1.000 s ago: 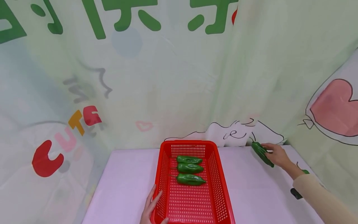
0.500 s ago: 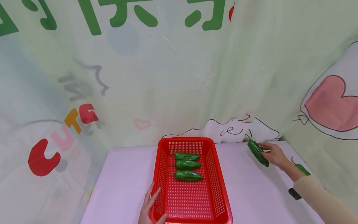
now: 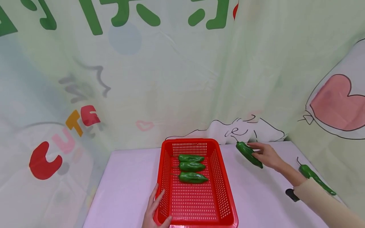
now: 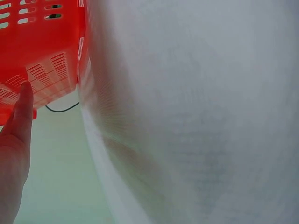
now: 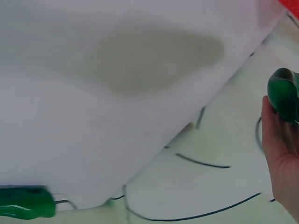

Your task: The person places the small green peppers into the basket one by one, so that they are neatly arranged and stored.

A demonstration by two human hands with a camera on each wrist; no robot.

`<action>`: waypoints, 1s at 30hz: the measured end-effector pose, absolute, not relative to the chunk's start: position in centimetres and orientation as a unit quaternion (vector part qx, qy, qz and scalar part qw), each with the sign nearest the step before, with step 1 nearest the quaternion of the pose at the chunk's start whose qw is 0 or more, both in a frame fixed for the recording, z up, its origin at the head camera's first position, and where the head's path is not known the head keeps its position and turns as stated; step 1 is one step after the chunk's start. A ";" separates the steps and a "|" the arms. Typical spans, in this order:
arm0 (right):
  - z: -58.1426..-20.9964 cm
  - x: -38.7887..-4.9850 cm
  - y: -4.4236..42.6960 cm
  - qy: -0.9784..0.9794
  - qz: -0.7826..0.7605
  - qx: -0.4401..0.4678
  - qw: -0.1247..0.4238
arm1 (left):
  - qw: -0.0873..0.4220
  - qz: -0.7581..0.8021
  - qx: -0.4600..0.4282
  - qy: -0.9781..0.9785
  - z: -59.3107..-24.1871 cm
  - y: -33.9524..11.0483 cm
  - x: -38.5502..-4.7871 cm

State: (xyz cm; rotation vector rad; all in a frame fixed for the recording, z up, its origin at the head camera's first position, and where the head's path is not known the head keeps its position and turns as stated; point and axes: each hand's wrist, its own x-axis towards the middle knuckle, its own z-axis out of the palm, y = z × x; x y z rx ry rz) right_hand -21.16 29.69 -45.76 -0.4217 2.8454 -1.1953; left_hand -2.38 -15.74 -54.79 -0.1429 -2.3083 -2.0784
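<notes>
My right hand [image 3: 266, 155] pinches a long green chili pepper [image 3: 248, 154] above the right part of the table, its curved stem pointing to the back left. In the right wrist view, the same pepper [image 5: 283, 93] appears at the right edge between my fingers, partly cut off. A red plastic basket [image 3: 227, 177] stands at the middle of the table. Inside it, three green peppers lie crosswise in a column: a back one [image 3: 191, 158], a middle one [image 3: 192, 166] and a front one [image 3: 194, 177]. My left hand [image 3: 151, 210] rests against the basket's left side near the front, fingers extended.
Another green pepper [image 3: 316, 177] lies by the table's right edge, partly behind my sleeve [image 3: 322, 202]. A small black object [image 3: 292, 194] shows beside the sleeve. Printed cloth [image 3: 182, 79] hangs behind and at the sides of the white table [image 3: 128, 180].
My right hand has carried the pepper leftward, toward the basket. The pepper at the right edge has come out from behind my arm. My left hand stays at the basket.
</notes>
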 end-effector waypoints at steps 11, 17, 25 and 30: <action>-43.7 -22.0 23.7 0.884 -0.420 -0.201 0.035 | 0.030 -0.652 -0.042 -0.756 -55.0 -15.7 -2.3; -43.2 -22.0 19.9 0.867 -0.431 -0.247 0.048 | 0.013 -0.658 -0.050 -0.751 -55.0 -16.0 -2.3; -42.9 -21.6 15.0 0.855 -0.416 -0.300 0.080 | -0.008 -0.662 -0.037 -0.749 -54.8 -16.0 -2.4; -43.7 -21.2 12.7 0.839 -0.417 -0.334 0.101 | -0.009 -0.658 -0.026 -0.753 -54.7 -15.9 -2.4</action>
